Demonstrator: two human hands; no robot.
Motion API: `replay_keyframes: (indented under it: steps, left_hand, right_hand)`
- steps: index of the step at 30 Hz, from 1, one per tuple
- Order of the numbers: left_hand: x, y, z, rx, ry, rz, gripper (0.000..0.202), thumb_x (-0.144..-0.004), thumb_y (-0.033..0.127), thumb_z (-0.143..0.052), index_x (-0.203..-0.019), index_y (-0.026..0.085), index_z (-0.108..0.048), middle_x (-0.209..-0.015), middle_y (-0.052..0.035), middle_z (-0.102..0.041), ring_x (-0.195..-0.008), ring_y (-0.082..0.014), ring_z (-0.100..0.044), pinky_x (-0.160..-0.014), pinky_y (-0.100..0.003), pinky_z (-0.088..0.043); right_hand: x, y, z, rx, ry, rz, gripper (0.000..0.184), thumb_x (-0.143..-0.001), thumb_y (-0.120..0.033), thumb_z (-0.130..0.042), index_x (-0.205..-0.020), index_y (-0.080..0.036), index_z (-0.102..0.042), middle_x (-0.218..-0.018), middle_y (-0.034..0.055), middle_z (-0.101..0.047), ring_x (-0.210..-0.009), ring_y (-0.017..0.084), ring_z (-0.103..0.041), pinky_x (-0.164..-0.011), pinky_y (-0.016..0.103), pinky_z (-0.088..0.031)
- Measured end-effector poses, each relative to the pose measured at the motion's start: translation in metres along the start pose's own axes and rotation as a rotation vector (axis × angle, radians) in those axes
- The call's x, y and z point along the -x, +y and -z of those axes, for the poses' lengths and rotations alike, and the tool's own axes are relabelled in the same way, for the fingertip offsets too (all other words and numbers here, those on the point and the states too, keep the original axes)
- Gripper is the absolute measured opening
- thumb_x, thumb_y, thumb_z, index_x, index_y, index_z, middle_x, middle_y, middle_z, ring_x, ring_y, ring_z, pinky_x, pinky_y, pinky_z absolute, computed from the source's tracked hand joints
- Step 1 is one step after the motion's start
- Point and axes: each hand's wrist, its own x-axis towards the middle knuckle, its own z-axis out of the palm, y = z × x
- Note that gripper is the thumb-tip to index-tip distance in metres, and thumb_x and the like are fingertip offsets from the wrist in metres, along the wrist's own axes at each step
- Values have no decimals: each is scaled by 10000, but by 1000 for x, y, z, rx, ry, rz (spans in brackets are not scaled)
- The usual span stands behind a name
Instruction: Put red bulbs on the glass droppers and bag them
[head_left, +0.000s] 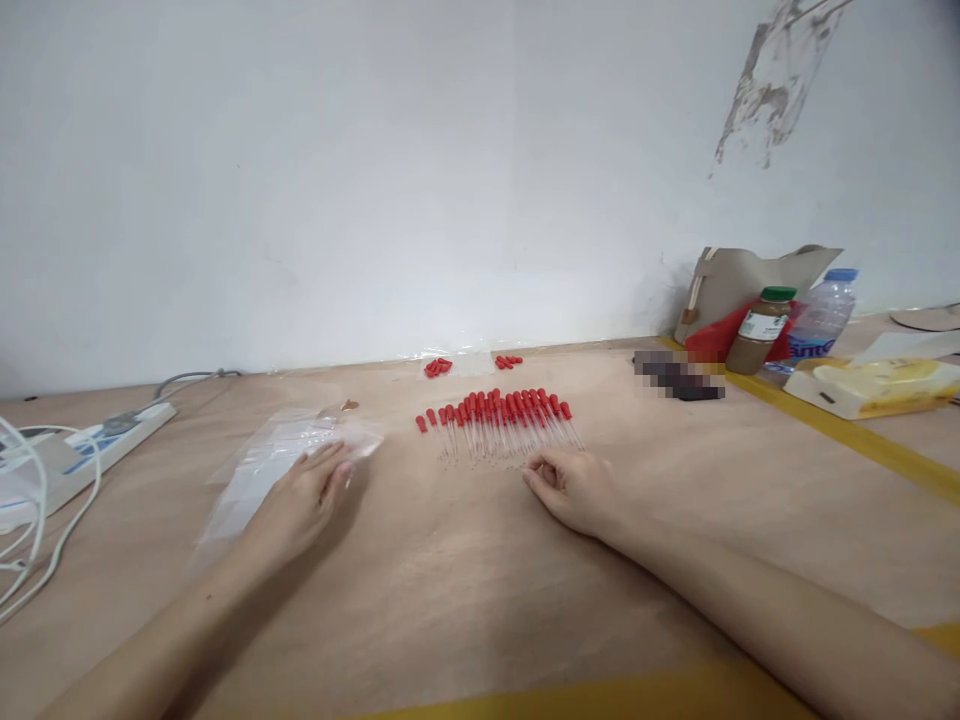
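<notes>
A row of several clear droppers with red rubber bulbs [496, 418] lies side by side on the wooden table [465, 580]. My right hand [570, 488] rests just in front of their tips, fingers curled loosely inward, nothing visible in it. My left hand [309, 500] lies flat, fingers stretched out, on the edge of a clear plastic bag [270, 462] spread on the table to the left of the droppers. Two small heaps of loose red bulbs [437, 367] lie farther back near the wall, on another clear plastic sheet.
A white power strip [90, 452] with cables sits at the far left. At the back right stand a beige bag [742, 285], a brown jar [759, 330], a water bottle [821, 315] and a tissue pack [877, 387]. Yellow tape [862, 440] crosses the table.
</notes>
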Motion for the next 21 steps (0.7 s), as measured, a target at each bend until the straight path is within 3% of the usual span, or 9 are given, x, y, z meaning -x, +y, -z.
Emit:
replay_keyframes:
  steps: [3,7,11,15,21]
  left_hand:
    - [4,32,13,68,-196,-368,427,-907,372,-279,-1271,206,-427,-1333,-27,-407,-1259,-215,-310,-1051,-415,-238]
    - [13,75,15,139,-426,-587,439,-917,367,-303,-1347,290,-263,-1402,9,-275,-1292,-195,-232,-1065,-408,-210]
    - [21,91,8,183,-512,-595,532,-888,442,-348,-1368,318,-156,-1442,-6,-130,-1312,-237,-146,-1057,-468,-175]
    - [22,87,4,224,-527,-566,519,-889,432,-351,-1364,326,-170,-1443,0,-122,-1314,-240,-133,-1059,-473,-161]
    - [18,85,6,291,-517,-638,548,-877,414,-398,-1365,323,-165,-1440,-5,-131,-1307,-251,-165,-1057,-483,-151]
  right_hand:
    - [-2,0,4,-136,-8,104,135,-780,-281,-497,-762,-199,-603,-665,-4,-597,-584,101,-512,-521,212,-332]
    - [0,-2,10,-257,-146,312,150,-767,-242,-527,-870,-183,-619,-732,21,-590,-664,112,-522,-606,225,-403]
    - [3,-4,8,-288,-231,454,161,-747,-195,-556,-888,-181,-634,-845,54,-590,-806,145,-519,-717,272,-421]
    - [4,-3,3,-331,-271,510,187,-748,-162,-551,-916,-179,-632,-880,56,-587,-838,139,-513,-754,276,-422]
    - [4,-4,2,-345,-307,555,221,-778,-136,-497,-939,-201,-634,-898,54,-597,-845,138,-525,-775,289,-422]
